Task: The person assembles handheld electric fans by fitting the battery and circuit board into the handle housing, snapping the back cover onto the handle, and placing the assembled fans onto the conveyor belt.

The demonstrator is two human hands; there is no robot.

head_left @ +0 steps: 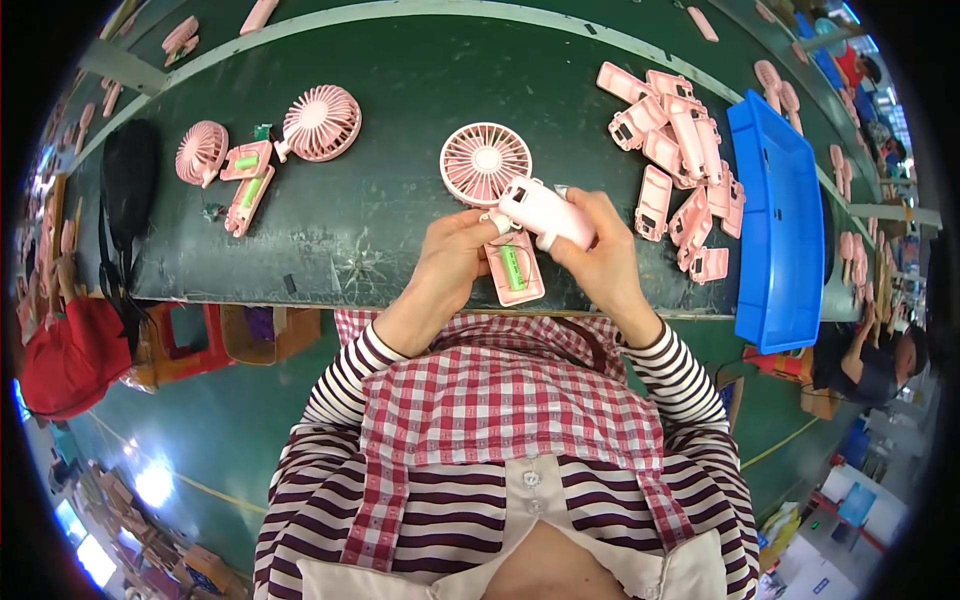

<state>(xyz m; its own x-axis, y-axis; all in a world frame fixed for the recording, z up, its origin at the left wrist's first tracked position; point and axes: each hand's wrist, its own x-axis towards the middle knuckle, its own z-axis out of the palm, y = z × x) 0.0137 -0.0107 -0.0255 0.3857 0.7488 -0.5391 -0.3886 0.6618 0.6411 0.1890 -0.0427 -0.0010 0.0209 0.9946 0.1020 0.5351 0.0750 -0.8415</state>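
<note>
In front of me on the dark green bench lies a pink handheld fan (pixel 486 162), its round head away from me. Its opened handle (pixel 517 285) points toward me and shows a green battery (pixel 511 266) and thin wires inside. My right hand (pixel 603 245) grips a smooth pink handle cover (pixel 548 212), tilted above the opened handle. My left hand (pixel 452 250) is closed at the handle's neck, thumb and fingers pressed together there, with white coverings on the fingertips. The cover and fingers partly hide the neck.
At the right lies a pile of pink handle covers (pixel 683 143), beside a blue plastic bin (pixel 780 225). Two more fans, one with head (pixel 321 123) and one with head (pixel 202 152), rest at the left with exposed batteries. A black bag (pixel 128 190) lies near the left edge. Co-workers sit on both sides.
</note>
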